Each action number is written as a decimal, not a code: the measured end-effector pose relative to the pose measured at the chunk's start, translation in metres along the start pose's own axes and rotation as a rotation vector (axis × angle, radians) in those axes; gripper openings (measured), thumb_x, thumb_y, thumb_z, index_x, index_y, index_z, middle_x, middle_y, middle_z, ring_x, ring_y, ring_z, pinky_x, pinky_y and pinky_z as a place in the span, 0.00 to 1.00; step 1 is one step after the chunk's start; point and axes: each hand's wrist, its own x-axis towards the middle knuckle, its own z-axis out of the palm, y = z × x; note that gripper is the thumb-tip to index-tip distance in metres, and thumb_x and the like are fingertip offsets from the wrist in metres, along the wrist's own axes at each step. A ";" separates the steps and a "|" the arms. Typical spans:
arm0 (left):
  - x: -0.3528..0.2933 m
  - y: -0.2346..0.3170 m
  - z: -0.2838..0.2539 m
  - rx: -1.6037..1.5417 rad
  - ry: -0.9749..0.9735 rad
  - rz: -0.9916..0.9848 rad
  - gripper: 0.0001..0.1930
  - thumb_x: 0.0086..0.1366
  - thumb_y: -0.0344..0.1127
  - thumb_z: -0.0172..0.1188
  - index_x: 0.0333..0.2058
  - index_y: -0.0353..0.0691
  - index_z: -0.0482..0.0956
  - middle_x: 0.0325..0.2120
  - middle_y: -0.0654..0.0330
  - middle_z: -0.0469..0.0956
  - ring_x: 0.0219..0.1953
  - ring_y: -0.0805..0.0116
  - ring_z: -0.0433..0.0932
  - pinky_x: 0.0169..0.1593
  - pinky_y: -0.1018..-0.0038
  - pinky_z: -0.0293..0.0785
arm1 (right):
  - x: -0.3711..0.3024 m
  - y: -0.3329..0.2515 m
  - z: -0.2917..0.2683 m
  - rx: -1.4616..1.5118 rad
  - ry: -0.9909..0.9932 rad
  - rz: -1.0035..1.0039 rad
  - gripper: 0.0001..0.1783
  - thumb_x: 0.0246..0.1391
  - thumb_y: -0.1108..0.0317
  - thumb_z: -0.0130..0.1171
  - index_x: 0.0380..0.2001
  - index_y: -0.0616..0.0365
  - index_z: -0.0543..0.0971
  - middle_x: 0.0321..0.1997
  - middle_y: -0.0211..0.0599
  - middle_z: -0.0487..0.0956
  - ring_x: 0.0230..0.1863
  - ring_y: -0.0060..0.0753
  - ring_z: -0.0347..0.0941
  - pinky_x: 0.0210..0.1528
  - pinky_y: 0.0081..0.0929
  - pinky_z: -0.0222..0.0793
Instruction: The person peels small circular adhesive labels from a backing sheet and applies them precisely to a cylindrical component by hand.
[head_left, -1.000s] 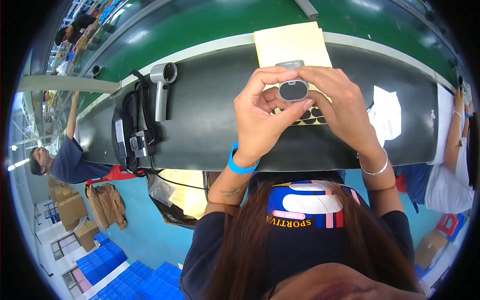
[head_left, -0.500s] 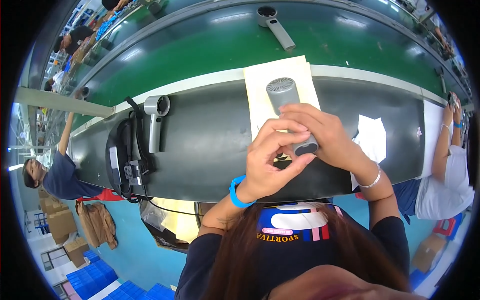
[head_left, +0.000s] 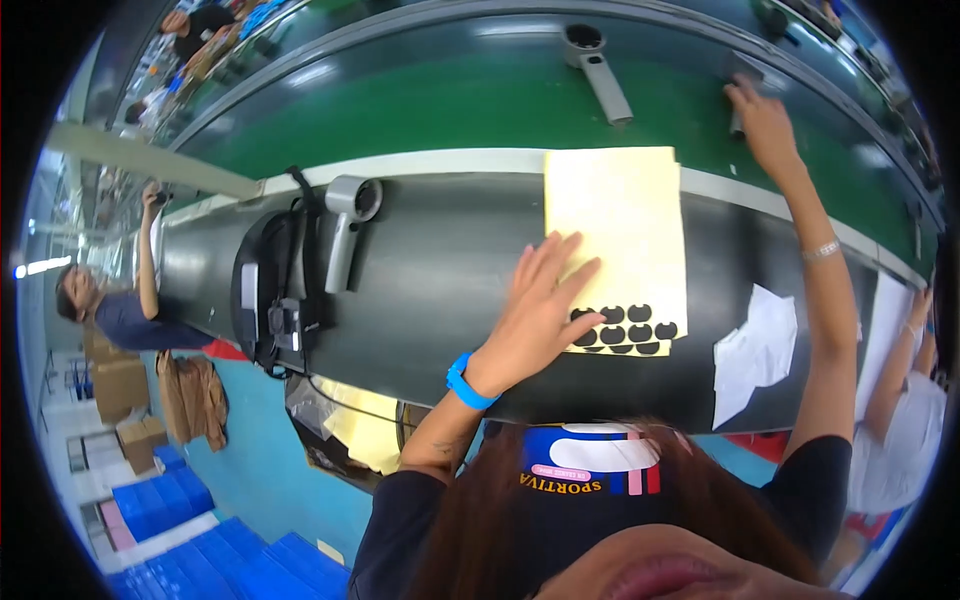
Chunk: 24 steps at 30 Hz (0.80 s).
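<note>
My left hand (head_left: 540, 315) lies flat with fingers spread on a stack of pale yellow backing sheets (head_left: 620, 215). Black rounded stickers (head_left: 638, 313) sit in rows along the sheets' near edge, by my thumb. My right arm stretches far to the right over the green conveyor belt. There my right hand (head_left: 765, 125) has its fingers closed over a grey handheld fan (head_left: 738, 120). The fingers hide much of that fan and its outline is blurred. Another grey handheld fan (head_left: 605, 88) lies on the belt to the left, untouched.
On the black worktop (head_left: 440, 240) at left are a grey handheld fan (head_left: 343, 240) and a black strap device (head_left: 262, 290) with a cable. Crumpled white paper (head_left: 760, 345) lies at right. A bin (head_left: 370, 430) with yellow sheets stands below the near edge. Co-workers sit at both sides.
My right hand has carried the grey fan from over the yellow sheets to the belt at the far right. My left hand has let go of it and flattened onto the sheets.
</note>
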 end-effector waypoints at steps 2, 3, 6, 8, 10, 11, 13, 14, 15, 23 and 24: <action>-0.005 -0.002 0.005 -0.041 -0.016 0.018 0.29 0.55 0.39 0.67 0.56 0.43 0.71 0.63 0.50 0.59 0.66 0.44 0.52 0.66 0.51 0.48 | 0.008 -0.029 -0.029 -0.081 0.174 -0.002 0.33 0.44 0.84 0.51 0.57 0.51 0.68 0.65 0.39 0.64 0.57 0.43 0.68 0.53 0.35 0.66; -0.005 0.000 0.006 -0.028 -0.008 -0.009 0.29 0.55 0.39 0.67 0.56 0.43 0.71 0.63 0.50 0.59 0.66 0.44 0.52 0.66 0.51 0.48 | 0.013 -0.044 -0.038 -0.178 0.342 0.029 0.33 0.45 0.82 0.51 0.57 0.49 0.68 0.65 0.39 0.64 0.58 0.42 0.67 0.52 0.35 0.66; 0.003 0.006 0.005 -0.057 -0.011 0.048 0.28 0.53 0.37 0.67 0.54 0.42 0.72 0.60 0.48 0.61 0.64 0.44 0.53 0.65 0.51 0.49 | 0.036 -0.098 -0.052 -0.020 0.380 -0.181 0.32 0.47 0.80 0.51 0.59 0.46 0.67 0.66 0.36 0.63 0.58 0.41 0.66 0.52 0.35 0.66; -0.004 0.001 0.005 -0.026 0.010 -0.002 0.27 0.53 0.36 0.67 0.53 0.39 0.72 0.59 0.46 0.60 0.64 0.44 0.53 0.65 0.50 0.49 | 0.061 -0.149 -0.039 0.121 0.427 -0.405 0.33 0.47 0.80 0.51 0.59 0.47 0.67 0.66 0.35 0.62 0.58 0.41 0.66 0.52 0.34 0.66; -0.003 0.008 0.003 -0.036 -0.017 0.055 0.27 0.53 0.34 0.67 0.52 0.37 0.72 0.58 0.44 0.60 0.64 0.43 0.53 0.65 0.49 0.48 | 0.067 -0.155 -0.029 0.037 0.256 -0.614 0.31 0.47 0.78 0.51 0.57 0.48 0.68 0.68 0.33 0.60 0.57 0.40 0.67 0.51 0.31 0.67; -0.005 0.010 0.001 -0.020 -0.028 0.053 0.26 0.53 0.35 0.67 0.52 0.38 0.73 0.58 0.46 0.61 0.63 0.44 0.55 0.65 0.51 0.50 | 0.069 -0.152 -0.033 0.039 0.258 -0.617 0.31 0.47 0.78 0.51 0.57 0.48 0.68 0.68 0.33 0.60 0.57 0.40 0.67 0.51 0.31 0.67; -0.011 0.011 0.001 -0.010 -0.037 0.057 0.26 0.53 0.36 0.67 0.51 0.39 0.74 0.58 0.48 0.63 0.63 0.46 0.57 0.64 0.54 0.52 | 0.071 -0.136 -0.047 0.258 0.211 -0.594 0.30 0.45 0.79 0.54 0.55 0.50 0.70 0.66 0.34 0.62 0.54 0.39 0.68 0.51 0.30 0.68; -0.014 0.008 0.002 -0.101 0.005 0.035 0.25 0.54 0.35 0.67 0.51 0.39 0.74 0.57 0.48 0.63 0.63 0.47 0.58 0.64 0.56 0.54 | 0.063 -0.136 -0.052 0.413 0.516 -0.594 0.26 0.45 0.77 0.61 0.50 0.54 0.72 0.59 0.35 0.70 0.44 0.37 0.72 0.46 0.29 0.71; -0.016 0.006 0.002 -0.195 0.043 0.018 0.25 0.54 0.34 0.67 0.51 0.38 0.73 0.57 0.48 0.64 0.62 0.47 0.59 0.63 0.57 0.56 | 0.052 -0.135 -0.057 0.401 0.510 -0.585 0.26 0.45 0.77 0.61 0.50 0.54 0.72 0.59 0.35 0.70 0.44 0.37 0.72 0.46 0.29 0.71; 0.010 0.026 -0.033 -0.095 0.452 0.235 0.44 0.51 0.34 0.71 0.63 0.35 0.56 0.61 0.46 0.61 0.61 0.49 0.63 0.61 0.60 0.63 | -0.100 -0.173 -0.183 1.381 0.181 -0.223 0.22 0.38 0.66 0.75 0.38 0.60 0.79 0.34 0.32 0.80 0.30 0.21 0.74 0.35 0.21 0.71; 0.011 0.025 -0.030 -0.165 0.359 0.206 0.45 0.53 0.34 0.68 0.65 0.32 0.51 0.54 0.43 0.68 0.57 0.45 0.67 0.59 0.54 0.61 | -0.113 -0.176 -0.186 1.374 0.203 -0.305 0.24 0.38 0.68 0.75 0.41 0.60 0.78 0.34 0.31 0.80 0.32 0.22 0.74 0.37 0.22 0.72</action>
